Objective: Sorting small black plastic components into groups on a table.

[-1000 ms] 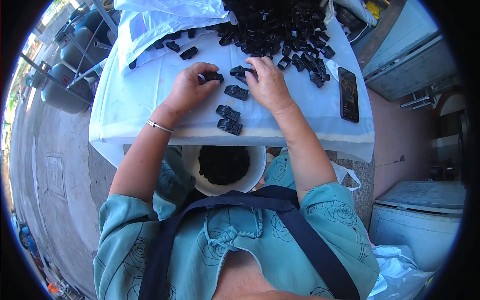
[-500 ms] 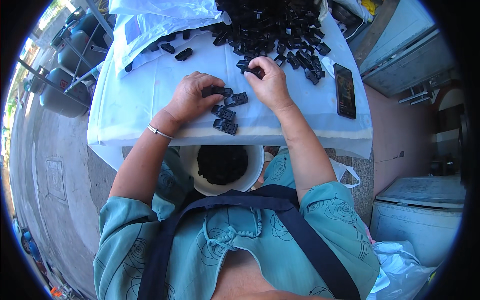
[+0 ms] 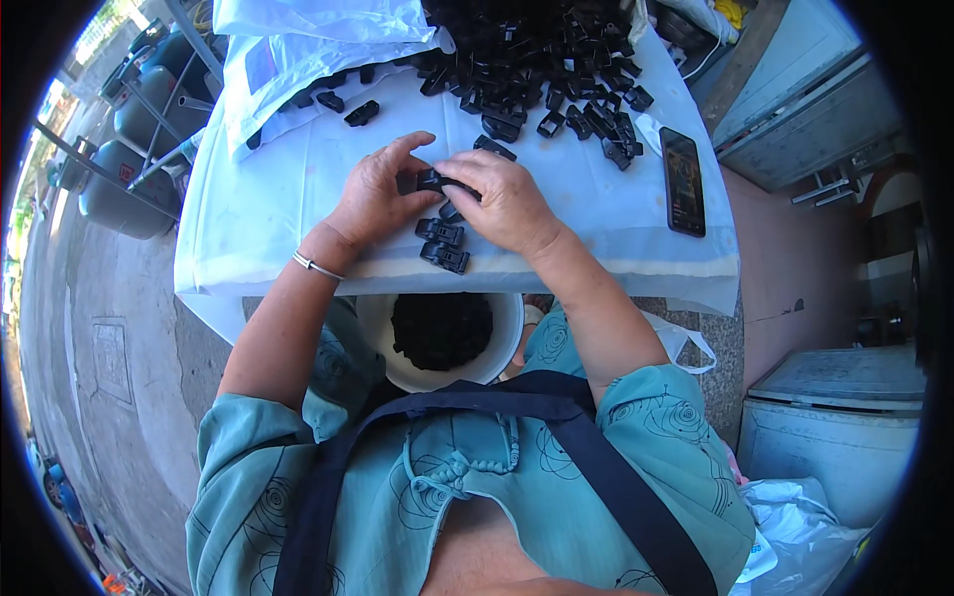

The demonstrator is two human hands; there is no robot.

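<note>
Both my hands meet over the near middle of the cloth-covered table, around a small black plastic clip-like part (image 3: 429, 180). My left hand (image 3: 378, 196) holds the part from the left, its index finger lifted away and its thumb below. From the right, my right hand (image 3: 505, 204) closes thumb and fingers on the part, hiding much of it. Just under the hands lie two similar parts, an upper black part (image 3: 439, 232) and a lower black part (image 3: 444, 258), with another partly covered by my right hand. Beyond my right fingers rests a loose black part (image 3: 494, 148).
A large heap of black parts (image 3: 537, 60) covers the table's far side, beside a white plastic bag (image 3: 308, 50). A phone (image 3: 684, 184) lies at the right edge. Below the table edge, a white bucket (image 3: 510, 338) holds dark pieces. Grey tanks (image 3: 134, 194) stand at left.
My right hand has come back from near the heap, down and left to the part in my left hand. The part it was touching lies on the cloth. My left index finger has lifted.
</note>
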